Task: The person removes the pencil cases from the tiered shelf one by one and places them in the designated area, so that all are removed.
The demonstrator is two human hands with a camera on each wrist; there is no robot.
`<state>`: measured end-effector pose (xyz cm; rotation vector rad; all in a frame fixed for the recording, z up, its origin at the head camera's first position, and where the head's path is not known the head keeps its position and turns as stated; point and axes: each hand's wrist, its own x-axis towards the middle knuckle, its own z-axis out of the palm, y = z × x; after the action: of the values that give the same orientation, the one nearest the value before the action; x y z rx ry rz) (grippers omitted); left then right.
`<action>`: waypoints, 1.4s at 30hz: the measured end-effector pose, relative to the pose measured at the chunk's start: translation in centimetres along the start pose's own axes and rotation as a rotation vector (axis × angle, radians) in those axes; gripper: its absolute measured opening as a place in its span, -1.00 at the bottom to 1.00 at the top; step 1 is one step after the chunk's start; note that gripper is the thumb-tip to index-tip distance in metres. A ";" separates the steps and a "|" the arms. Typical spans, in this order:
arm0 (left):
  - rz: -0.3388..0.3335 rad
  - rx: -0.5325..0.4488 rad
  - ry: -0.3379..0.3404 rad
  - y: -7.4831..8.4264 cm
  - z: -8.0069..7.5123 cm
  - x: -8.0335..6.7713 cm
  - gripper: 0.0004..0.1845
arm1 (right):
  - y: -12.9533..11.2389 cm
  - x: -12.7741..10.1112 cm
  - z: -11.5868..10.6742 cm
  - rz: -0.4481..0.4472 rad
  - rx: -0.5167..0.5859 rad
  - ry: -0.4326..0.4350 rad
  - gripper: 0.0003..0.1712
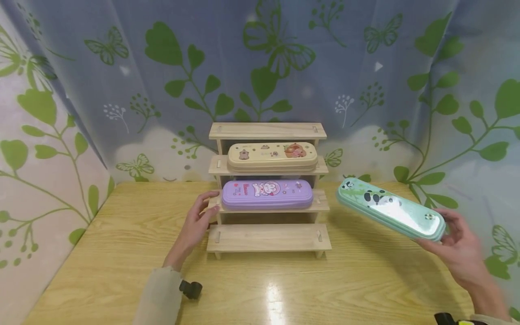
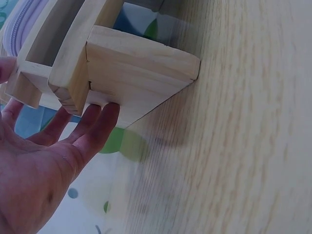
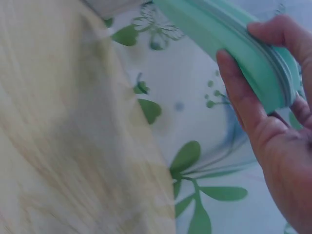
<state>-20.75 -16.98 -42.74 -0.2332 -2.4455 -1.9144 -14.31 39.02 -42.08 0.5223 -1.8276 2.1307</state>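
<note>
right hand (image 1: 461,250) gripping green pencil case (image 1: 391,208), print perhaps pandas

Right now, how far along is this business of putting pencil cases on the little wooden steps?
Two look done: the cream pencil case lies on an upper step and the purple pencil case on the one below. In hand: the right hand holds the green pencil case in the air beside the wooden rack, while the left hand touches the rack's side. Left: the bottom step holds nothing.
</note>
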 end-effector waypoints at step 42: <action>0.035 -0.066 0.011 -2.8 0.0 1.2 -0.61 | 5.1 -0.1 5.8 0.437 -0.590 -0.037 -0.21</action>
<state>-22.28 -17.50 -45.27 -0.2648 -2.3585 -1.9784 -15.96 32.54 -45.91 0.0185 -2.6292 1.6596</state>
